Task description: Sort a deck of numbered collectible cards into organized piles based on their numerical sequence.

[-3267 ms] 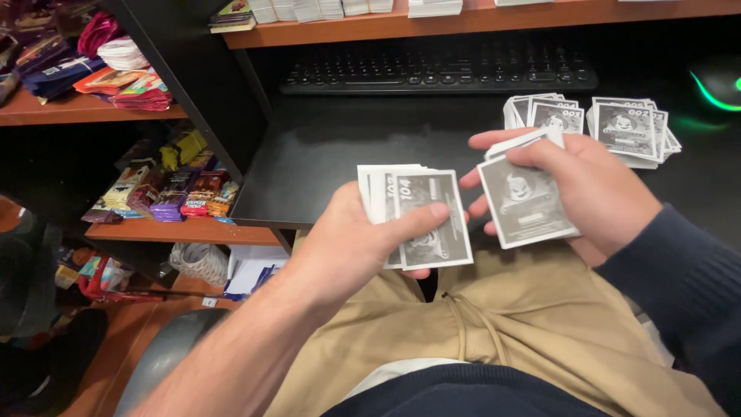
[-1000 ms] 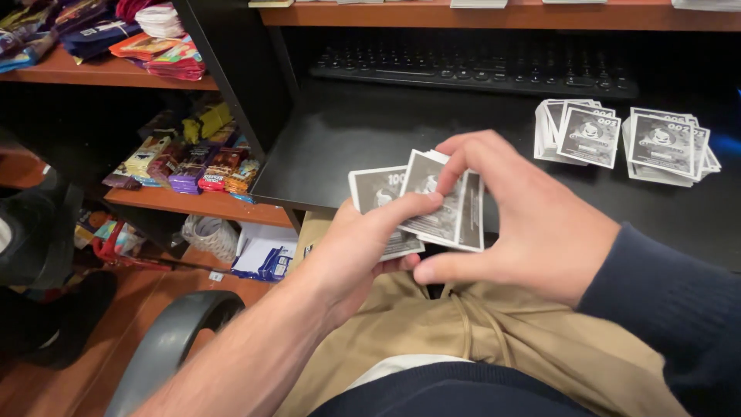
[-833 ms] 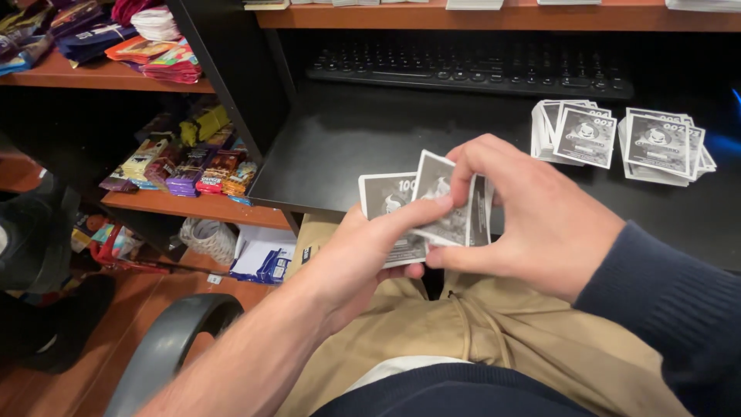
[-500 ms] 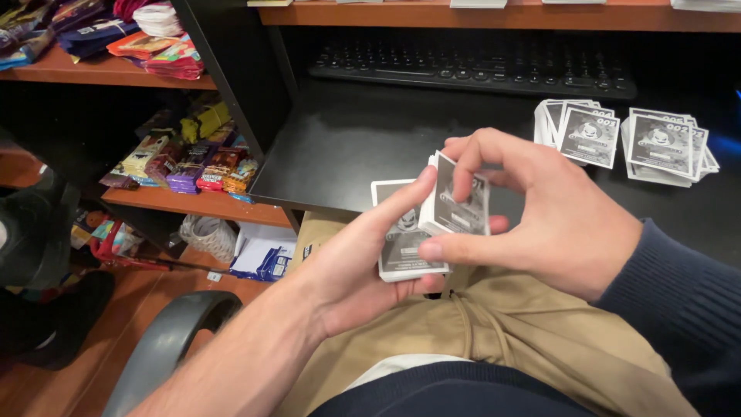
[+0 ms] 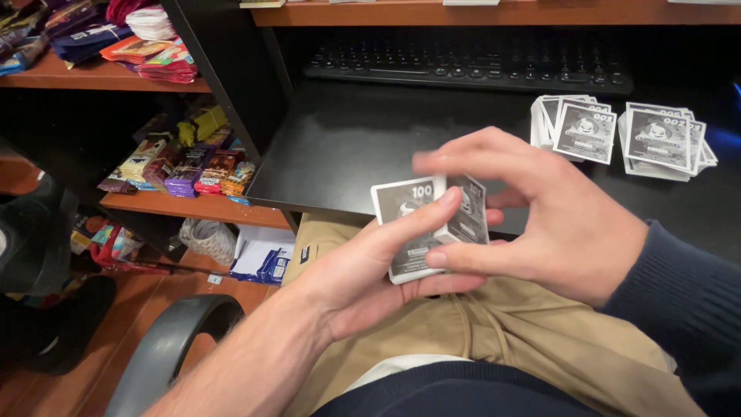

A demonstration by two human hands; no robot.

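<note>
cards held over the lap, just off the counter's front edge

the stack of grey cards (image 5: 421,232) sat between both hands, above the tan trousers (image 5: 494,340) and just in front of the front edge of the black counter (image 5: 347,147). the left hand (image 5: 363,270) cradled it from below, palm up, its fingers (image 5: 417,228) laid across the top card and the thumb pressed under the lower edge. the right hand (image 5: 556,224) came over from the right side, its thumb and bent fingers (image 5: 471,158) pinching the right-hand part of the stack, which tilted up a little from the rest; the upper fingers were blurred.

beyond the hands the counter lay bare and dark across its middle, with open room between the stack and the black keyboard (image 5: 471,66) at the back. two loose piles of cards (image 5: 617,135) rested to the right, side by side and nearly touching, well apart from the held stack. a blue glow showed at the far right edge.

to the left the counter ended at a black upright panel (image 5: 224,85). past it, wooden shelves (image 5: 193,208) carried rows of coloured snack packets (image 5: 193,162), with folded wrappers (image 5: 154,54) on the shelf above. below the left forearm curved a grey chair armrest (image 5: 170,347), close to the arm, over a reddish wooden floor (image 5: 100,371).
</note>
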